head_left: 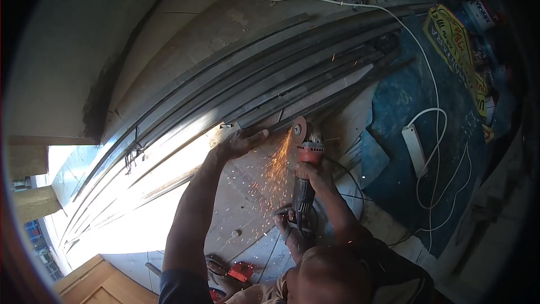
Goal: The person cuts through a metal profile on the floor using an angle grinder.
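Note:
My right hand (315,173) is wrapped round the body of a red and black angle grinder (309,155). The grinder's disc (300,129) touches a dark metal bar (332,98), and orange sparks (278,163) spray down from it towards the floor. My left hand (241,143) presses on the same bar to the left of the disc, its thumb reaching along the metal and its fingers closed round it. Long metal bars (225,76) lie side by side beyond both hands.
A white power strip (414,149) with a looping cable rests on a blue sheet (394,101) at the right. Paint cans (481,14) and a yellow lettered sack (450,34) stand at the upper right. A wooden panel (104,284) is at the lower left.

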The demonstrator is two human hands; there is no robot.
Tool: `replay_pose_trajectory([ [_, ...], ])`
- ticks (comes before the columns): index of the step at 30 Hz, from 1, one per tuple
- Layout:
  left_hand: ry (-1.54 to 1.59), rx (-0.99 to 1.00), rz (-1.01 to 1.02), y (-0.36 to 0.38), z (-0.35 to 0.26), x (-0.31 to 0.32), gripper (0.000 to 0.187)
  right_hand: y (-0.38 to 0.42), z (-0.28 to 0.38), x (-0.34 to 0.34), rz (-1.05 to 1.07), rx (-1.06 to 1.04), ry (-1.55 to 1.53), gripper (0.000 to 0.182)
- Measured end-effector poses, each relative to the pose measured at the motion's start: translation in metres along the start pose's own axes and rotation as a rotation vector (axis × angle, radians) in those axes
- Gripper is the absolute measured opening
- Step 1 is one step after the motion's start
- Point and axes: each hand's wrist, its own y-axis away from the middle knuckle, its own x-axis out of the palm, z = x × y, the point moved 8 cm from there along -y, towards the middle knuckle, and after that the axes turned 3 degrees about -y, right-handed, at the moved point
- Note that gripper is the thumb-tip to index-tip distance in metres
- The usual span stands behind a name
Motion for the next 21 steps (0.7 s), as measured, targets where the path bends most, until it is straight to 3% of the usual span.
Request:
replay_pose_trajectory([
  [3, 0.006, -0.014, 0.001, -0.002, 0.004, 0.000, 0.081, 0.000, 0.004, 0.001, -0.003, -0.034, -0.084, 0.037],
  [5, -0.012, -0.003, -0.015, -0.002, 0.002, -0.001, 0.081, -0.004, 0.001, -0.003, 0.034, -0.024, 0.056, 0.035],
  [13, 0.001, 0.193, -0.055, 0.003, -0.014, -0.003, 0.077, -0.008, 0.004, -0.007, -0.020, -0.048, 0.078, 0.039],
  [18, -0.045, 0.131, -0.041, 0.004, -0.012, -0.003, 0.077, -0.010, 0.010, 0.000, -0.051, 0.000, 0.038, 0.040],
  [21, 0.009, 0.098, -0.031, 0.011, -0.023, -0.006, 0.077, -0.011, 0.012, -0.004, -0.072, -0.101, 0.062, 0.040],
])
